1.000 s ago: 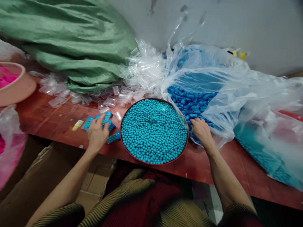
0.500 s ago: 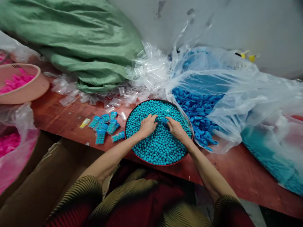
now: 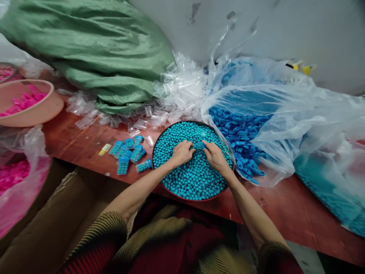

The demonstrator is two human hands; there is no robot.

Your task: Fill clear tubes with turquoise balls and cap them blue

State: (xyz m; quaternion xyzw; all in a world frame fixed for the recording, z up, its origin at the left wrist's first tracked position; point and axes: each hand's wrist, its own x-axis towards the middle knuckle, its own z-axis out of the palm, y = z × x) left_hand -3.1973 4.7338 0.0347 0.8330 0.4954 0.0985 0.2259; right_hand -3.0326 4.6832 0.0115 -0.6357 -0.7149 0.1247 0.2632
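A round red-rimmed basin (image 3: 153, 161) full of small turquoise beads (image 3: 194, 179) sits in front of me. Over the beads, my left hand (image 3: 183, 152) pinches one end of a small clear plastic case (image 3: 196, 146). From the other side, my right hand (image 3: 215, 155) grips a blue cap (image 3: 202, 144) at the case's end. Fingers partly hide both pieces, and whether the cap is fully seated I cannot tell. Left of the basin lie several bead-filled cases with blue caps (image 3: 123, 166).
Clear cases (image 3: 182, 91) are heaped behind the basin, beside a large green sack (image 3: 114, 49). Blue caps (image 3: 242, 129) spill from a plastic bag (image 3: 279, 152) at the right. A pink basin (image 3: 54, 102) stands left; a bag of turquoise beads (image 3: 327, 198) lies far right.
Both hands stay over the beads with the case and cap between them, their fingers shifting only slightly. The whole view has moved a little, so everything appears slightly further right.
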